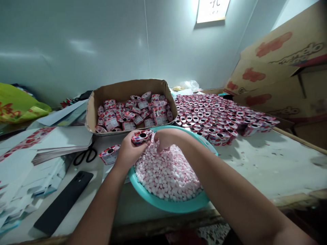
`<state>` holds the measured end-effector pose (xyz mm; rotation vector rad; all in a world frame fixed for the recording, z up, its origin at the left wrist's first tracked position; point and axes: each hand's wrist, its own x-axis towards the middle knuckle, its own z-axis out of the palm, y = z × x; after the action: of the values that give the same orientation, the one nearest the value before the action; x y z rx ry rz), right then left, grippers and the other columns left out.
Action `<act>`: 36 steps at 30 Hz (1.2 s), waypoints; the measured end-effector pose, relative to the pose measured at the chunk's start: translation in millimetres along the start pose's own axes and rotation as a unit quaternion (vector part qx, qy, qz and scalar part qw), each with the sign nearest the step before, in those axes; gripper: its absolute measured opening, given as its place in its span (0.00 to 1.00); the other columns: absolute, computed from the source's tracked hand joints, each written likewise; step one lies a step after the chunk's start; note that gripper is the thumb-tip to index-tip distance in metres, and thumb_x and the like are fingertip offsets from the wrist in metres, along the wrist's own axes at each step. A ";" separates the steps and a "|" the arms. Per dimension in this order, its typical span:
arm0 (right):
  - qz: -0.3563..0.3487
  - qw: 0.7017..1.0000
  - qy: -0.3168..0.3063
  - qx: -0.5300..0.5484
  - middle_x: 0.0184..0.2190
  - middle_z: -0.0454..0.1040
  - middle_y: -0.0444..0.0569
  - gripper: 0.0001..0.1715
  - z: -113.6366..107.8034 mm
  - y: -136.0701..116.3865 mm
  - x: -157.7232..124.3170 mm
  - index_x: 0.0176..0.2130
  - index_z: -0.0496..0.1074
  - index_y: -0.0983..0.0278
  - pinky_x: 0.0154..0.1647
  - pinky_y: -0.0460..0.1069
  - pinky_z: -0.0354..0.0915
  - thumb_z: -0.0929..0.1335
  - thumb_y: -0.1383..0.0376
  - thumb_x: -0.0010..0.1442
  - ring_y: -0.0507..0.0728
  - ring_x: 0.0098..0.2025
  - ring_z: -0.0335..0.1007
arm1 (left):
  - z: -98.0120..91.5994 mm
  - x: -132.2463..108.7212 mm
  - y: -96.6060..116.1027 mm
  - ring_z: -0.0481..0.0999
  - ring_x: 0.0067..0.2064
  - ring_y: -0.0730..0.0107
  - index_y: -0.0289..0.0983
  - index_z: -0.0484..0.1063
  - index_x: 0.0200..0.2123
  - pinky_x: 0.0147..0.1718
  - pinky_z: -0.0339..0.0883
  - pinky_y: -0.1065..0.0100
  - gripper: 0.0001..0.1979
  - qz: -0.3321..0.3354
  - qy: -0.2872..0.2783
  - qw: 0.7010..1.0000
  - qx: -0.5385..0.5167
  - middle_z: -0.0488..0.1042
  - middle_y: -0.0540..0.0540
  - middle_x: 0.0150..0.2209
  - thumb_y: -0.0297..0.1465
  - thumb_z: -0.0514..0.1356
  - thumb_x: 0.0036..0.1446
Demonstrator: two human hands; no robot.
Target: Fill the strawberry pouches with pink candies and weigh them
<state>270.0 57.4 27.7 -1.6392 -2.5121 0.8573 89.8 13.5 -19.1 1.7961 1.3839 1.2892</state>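
Note:
My left hand (129, 151) is closed around a small red-and-pink printed box (142, 136) with a dark round hole in its top, held over the left rim of a turquoise basin (168, 205). Small pale pink and white candies (166, 178) fill the basin. At the far side of the heap, my right hand (167, 137) is dipped in among the candies, fingers bent downward and partly hidden; what they pinch, if anything, does not show. Another printed box (109, 154) stands on the table, left of my left hand.
Behind the basin, a cardboard carton (93, 110) holds many loose printed boxes. Rows of upright boxes with holes (209, 114) cover the right back. Black scissors (85, 154), a dark phone (63, 202) and stacked flat cardboard (61, 141) lie left. Large cartons (281, 68) stand right.

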 end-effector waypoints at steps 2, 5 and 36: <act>0.023 0.999 0.047 -0.014 0.16 0.72 0.42 0.14 -5.0 1.0 -3.3 0.27 0.78 0.63 0.26 0.47 0.65 0.81 0.63 0.37 0.53 0.20 0.70 | 0.2 0.1 0.3 0.80 0.48 0.57 0.37 0.74 0.49 0.50 0.71 0.60 0.25 -0.002 -0.005 1.000 0.000 0.80 0.42 0.46 0.36 0.69 0.47; 0.031 0.987 0.155 -0.043 0.26 0.78 0.46 0.09 -12.3 0.1 -7.1 0.32 0.80 0.61 0.33 0.47 0.65 0.77 0.67 0.45 0.55 0.30 0.73 | 0.6 0.1 0.0 0.80 0.47 0.57 0.37 0.75 0.48 0.48 0.72 0.61 0.22 -0.003 -0.016 1.000 0.004 0.81 0.44 0.45 0.35 0.69 0.48; -0.226 0.893 0.350 0.168 0.33 0.78 0.44 0.07 9.8 -28.7 3.3 0.36 0.76 0.65 0.37 0.46 0.61 0.71 0.70 0.53 0.53 0.36 0.71 | -2.2 -2.7 7.7 0.79 0.46 0.59 0.39 0.76 0.45 0.43 0.71 0.65 0.17 0.058 -0.024 0.995 0.073 0.81 0.48 0.43 0.34 0.67 0.51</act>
<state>241.5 47.5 31.5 -0.9463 -1.9559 0.4835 91.0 8.0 -12.7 2.0189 1.3961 1.2217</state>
